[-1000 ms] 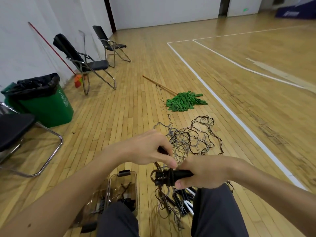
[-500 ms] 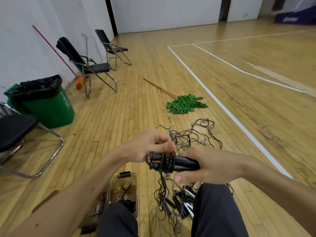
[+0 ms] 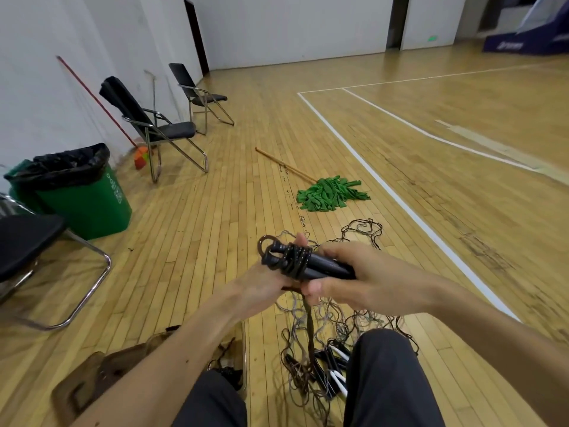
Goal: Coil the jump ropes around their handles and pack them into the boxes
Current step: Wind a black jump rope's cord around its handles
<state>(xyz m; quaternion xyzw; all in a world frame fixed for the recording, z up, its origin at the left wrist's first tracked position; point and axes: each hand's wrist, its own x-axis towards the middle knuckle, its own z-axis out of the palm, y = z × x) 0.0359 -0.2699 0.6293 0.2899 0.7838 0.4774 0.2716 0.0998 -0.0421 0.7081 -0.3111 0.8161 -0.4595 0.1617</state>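
While your right hand [image 3: 369, 278] clamps the handles [image 3: 323, 266], lying left-right, the rope [image 3: 309, 322] drops beside your left hand [image 3: 258, 291], whose grip cannot be told.

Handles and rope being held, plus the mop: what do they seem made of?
Handles: black, smooth, slightly glossy, likely plastic. Rope: thin dark cord with pale flecks; it looks braided, but whether fibre or coated is unclear. Mop: flat green strips, apparently cloth, on a bare, wooden-looking stick.
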